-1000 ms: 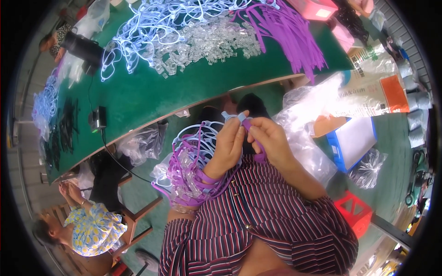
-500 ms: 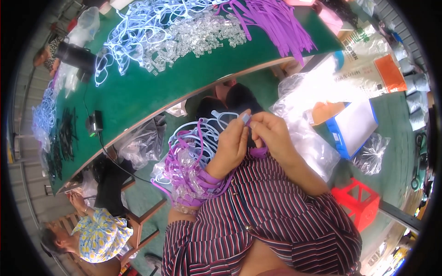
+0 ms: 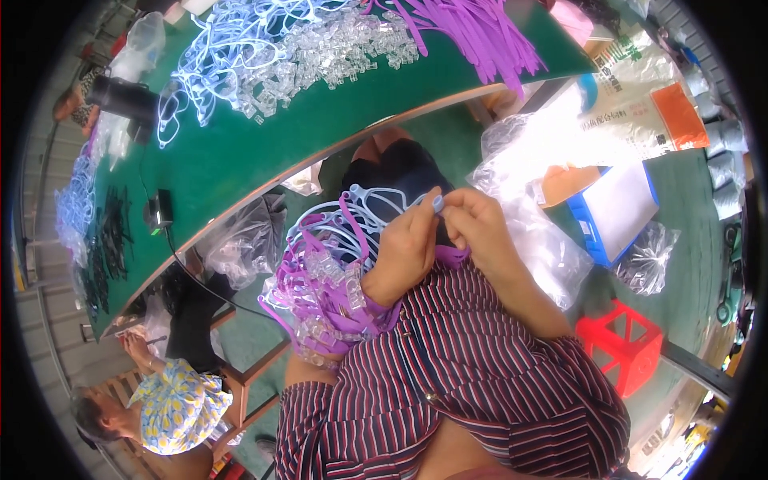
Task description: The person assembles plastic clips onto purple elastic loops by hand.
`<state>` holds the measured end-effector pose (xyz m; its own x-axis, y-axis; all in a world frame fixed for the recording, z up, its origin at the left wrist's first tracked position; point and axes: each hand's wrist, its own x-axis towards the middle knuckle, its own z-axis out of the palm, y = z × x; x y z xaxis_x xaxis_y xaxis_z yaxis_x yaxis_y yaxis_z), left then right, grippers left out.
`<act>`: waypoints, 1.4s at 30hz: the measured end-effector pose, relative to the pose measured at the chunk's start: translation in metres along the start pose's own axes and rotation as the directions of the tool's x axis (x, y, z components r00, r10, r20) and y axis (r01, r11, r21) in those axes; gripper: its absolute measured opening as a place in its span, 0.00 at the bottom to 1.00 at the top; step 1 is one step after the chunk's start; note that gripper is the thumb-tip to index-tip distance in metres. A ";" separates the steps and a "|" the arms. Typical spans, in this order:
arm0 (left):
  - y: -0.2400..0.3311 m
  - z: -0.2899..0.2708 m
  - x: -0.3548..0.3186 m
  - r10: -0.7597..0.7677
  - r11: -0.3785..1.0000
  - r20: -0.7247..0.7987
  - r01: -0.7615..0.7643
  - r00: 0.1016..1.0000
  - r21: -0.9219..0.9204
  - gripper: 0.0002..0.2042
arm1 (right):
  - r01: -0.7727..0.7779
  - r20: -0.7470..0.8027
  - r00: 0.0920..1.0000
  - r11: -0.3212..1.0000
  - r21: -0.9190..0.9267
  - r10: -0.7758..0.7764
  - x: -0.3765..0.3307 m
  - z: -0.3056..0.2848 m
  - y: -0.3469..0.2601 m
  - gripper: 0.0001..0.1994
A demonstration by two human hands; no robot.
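My left hand (image 3: 406, 246) is closed in a pinch on a light-blue plastic glasses frame (image 3: 374, 197), whose end pokes out between the fingertips. Close against it, my right hand (image 3: 482, 232) is closed with its thumb and fingers at that same end. A purple strap (image 3: 453, 254) hangs below the right fingers; whether it joins the frame is hidden by the hands. Over my left forearm hangs a bundle of more light-blue frames, purple straps (image 3: 292, 280) and clear plastic pieces (image 3: 318, 328).
On the green table (image 3: 264, 160) ahead lie piles of light-blue frames (image 3: 228, 48), clear plastic pieces (image 3: 344, 52) and purple straps (image 3: 480, 40). To the right are plastic bags (image 3: 552, 264), a blue-edged folder (image 3: 616, 212) and a red stool (image 3: 624, 344). A person (image 3: 172, 408) sits at left.
The light-blue end at my fingertips has turned slightly and my right fingers have curled in closer. The bundle on my left forearm has shifted a little.
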<state>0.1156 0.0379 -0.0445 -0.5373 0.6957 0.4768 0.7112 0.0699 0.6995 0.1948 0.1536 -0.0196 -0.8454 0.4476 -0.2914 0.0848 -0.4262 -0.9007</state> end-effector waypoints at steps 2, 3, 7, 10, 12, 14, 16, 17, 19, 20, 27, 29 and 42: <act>0.000 0.001 0.000 -0.007 1.000 -0.003 0.007 1.000 -0.004 0.20 | -0.006 -0.003 1.000 1.000 0.006 0.006 0.001 0.000 0.002 0.04; 0.000 0.002 0.000 -0.005 1.000 0.002 0.005 1.000 0.008 0.19 | -0.013 -0.003 1.000 1.000 0.014 0.013 0.001 -0.001 0.003 0.04; -0.002 0.003 -0.002 0.016 0.999 0.009 -0.017 1.000 0.046 0.19 | -0.030 0.011 1.000 0.993 0.116 0.029 0.000 -0.002 0.009 0.04; -0.002 0.002 -0.002 0.002 0.999 0.029 -0.003 1.000 0.039 0.18 | -0.024 0.005 1.000 0.977 0.212 0.024 -0.002 -0.002 0.011 0.05; 0.002 -0.002 -0.001 -0.016 1.000 0.031 0.016 0.999 0.025 0.17 | -0.045 0.044 0.998 0.980 0.192 0.038 -0.002 -0.005 0.011 0.06; 0.003 -0.005 -0.002 -0.038 0.999 0.032 0.037 0.999 0.011 0.16 | -0.079 0.109 0.992 0.973 0.217 0.056 -0.004 -0.008 0.012 0.07; -0.001 -0.007 -0.003 -0.050 0.991 -0.042 0.044 0.998 -0.127 0.14 | -0.113 0.175 0.982 0.964 0.239 0.072 -0.005 -0.010 0.011 0.08; 0.000 -0.009 -0.004 -0.051 0.991 -0.047 0.044 0.998 -0.127 0.14 | -0.188 0.229 0.966 0.927 0.324 0.116 -0.005 -0.011 0.009 0.09; 0.001 -0.015 -0.005 -0.103 0.976 -0.021 0.097 0.994 -0.194 0.13 | -0.262 0.285 0.946 0.878 0.400 0.153 -0.006 -0.012 0.009 0.10; 0.002 -0.017 -0.004 -0.092 0.977 -0.002 0.090 0.996 -0.195 0.13 | -0.298 0.291 0.937 0.875 0.380 0.192 -0.006 -0.014 0.011 0.10; 0.010 -0.030 -0.004 -0.084 0.951 0.168 0.129 0.982 -0.281 0.13 | -0.059 0.085 0.996 0.963 0.261 0.038 -0.001 -0.027 0.009 0.09; 0.008 -0.033 -0.002 -0.075 0.937 0.207 0.140 0.975 -0.319 0.13 | -0.067 0.091 0.995 0.957 0.281 0.043 -0.003 -0.024 -0.017 0.10; -0.001 -0.038 -0.001 0.082 0.882 0.411 0.126 0.908 -0.454 0.09 | 0.042 0.528 0.811 0.876 -0.481 0.252 0.011 -0.029 -0.047 0.06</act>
<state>0.0985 0.0101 -0.0254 -0.2432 0.9312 0.2714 0.3537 -0.1754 0.9188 0.1970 0.2015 0.0098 -0.9428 -0.1593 -0.2929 0.2929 0.0239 -0.9558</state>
